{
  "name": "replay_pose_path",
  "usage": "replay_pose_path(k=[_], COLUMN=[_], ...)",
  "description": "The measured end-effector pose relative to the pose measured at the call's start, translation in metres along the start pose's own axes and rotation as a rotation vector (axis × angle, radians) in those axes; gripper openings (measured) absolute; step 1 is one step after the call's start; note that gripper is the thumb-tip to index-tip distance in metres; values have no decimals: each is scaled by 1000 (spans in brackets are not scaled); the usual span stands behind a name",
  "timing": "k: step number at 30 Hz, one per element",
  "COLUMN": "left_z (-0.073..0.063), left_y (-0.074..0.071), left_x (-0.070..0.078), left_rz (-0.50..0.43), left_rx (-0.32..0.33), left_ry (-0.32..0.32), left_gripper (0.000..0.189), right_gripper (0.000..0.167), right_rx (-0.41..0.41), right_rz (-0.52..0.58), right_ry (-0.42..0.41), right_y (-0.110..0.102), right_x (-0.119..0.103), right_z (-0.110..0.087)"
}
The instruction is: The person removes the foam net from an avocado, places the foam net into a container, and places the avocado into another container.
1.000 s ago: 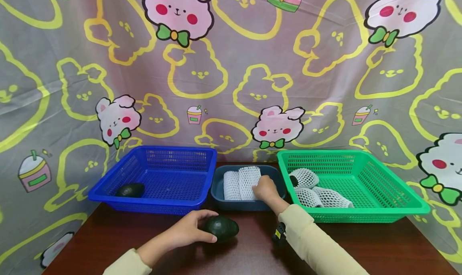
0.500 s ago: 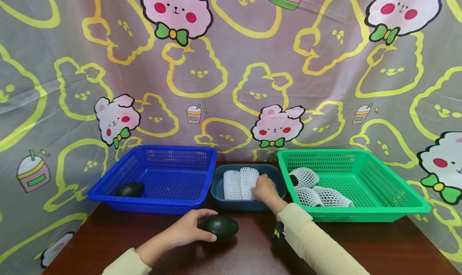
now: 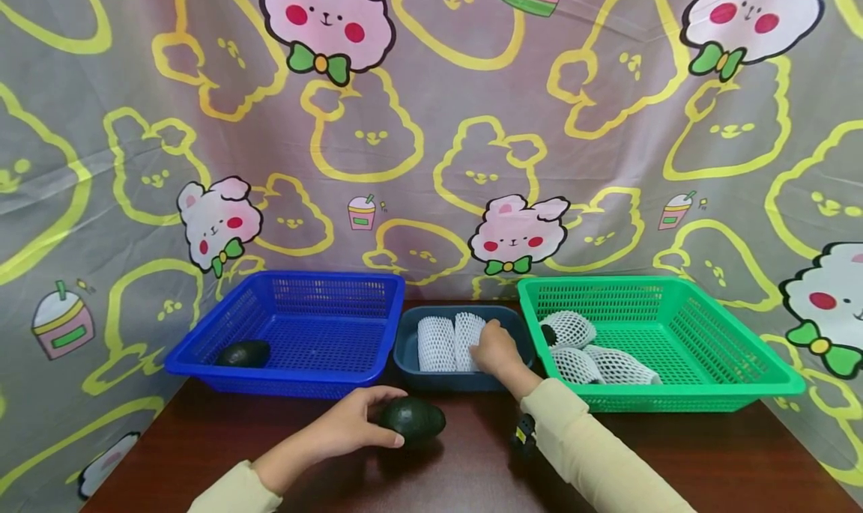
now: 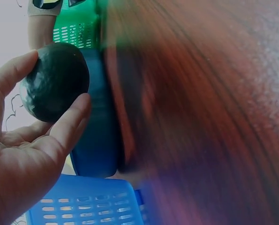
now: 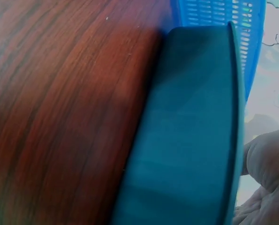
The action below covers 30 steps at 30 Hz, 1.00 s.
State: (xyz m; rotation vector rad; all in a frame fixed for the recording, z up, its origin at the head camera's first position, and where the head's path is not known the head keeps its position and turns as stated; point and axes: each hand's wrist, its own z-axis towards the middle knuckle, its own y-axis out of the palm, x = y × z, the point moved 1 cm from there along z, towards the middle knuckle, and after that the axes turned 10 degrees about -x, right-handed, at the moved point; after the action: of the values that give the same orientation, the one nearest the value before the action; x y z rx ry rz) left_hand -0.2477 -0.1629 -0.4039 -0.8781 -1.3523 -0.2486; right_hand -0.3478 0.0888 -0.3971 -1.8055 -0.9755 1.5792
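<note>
In the head view my left hand (image 3: pixel 350 423) holds a dark green avocado (image 3: pixel 416 418) just over the front of the table, thumb on the near side. The left wrist view shows the same avocado (image 4: pixel 55 82) between thumb and fingers. My right hand (image 3: pixel 500 354) reaches into the dark blue tray (image 3: pixel 445 382) and pinches the right-hand white foam net sleeve (image 3: pixel 467 339); its fingertips are mostly hidden. Another foam net sleeve (image 3: pixel 436 344) lies to its left. In the right wrist view the tray wall (image 5: pixel 191 117) hides most of the right hand (image 5: pixel 270 164).
A blue basket (image 3: pixel 323 384) on the left holds one bare avocado (image 3: pixel 243 354). On the right, a green basket (image 3: pixel 674 399) contains several net-wrapped fruits (image 3: pixel 616 365). The brown table (image 3: pixel 465 468) runs in front, and a patterned cloth (image 3: pixel 431 258) hangs behind.
The right-hand foam net sleeve looks narrower and has shifted slightly rightward under the right hand. My left hand and its avocado have stayed nearly still.
</note>
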Motion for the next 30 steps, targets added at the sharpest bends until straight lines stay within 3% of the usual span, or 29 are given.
replay_pose_path(k=[10, 23, 30], left_z=[-5, -14, -21], left_y=[-5, -17, -33], left_x=[11, 31, 39], left_rz=[-43, -30, 19], left_rx=[-11, -14, 52], left_ry=[17, 47, 36], left_gripper=[64, 63, 64], right_gripper=[68, 44, 36], right_rx=[46, 99, 68], right_rz=[19, 130, 195], right_ry=[-59, -316, -422], right_y=[-8, -6, 2], right_x=[-15, -32, -40], right_z=[-16, -39, -48])
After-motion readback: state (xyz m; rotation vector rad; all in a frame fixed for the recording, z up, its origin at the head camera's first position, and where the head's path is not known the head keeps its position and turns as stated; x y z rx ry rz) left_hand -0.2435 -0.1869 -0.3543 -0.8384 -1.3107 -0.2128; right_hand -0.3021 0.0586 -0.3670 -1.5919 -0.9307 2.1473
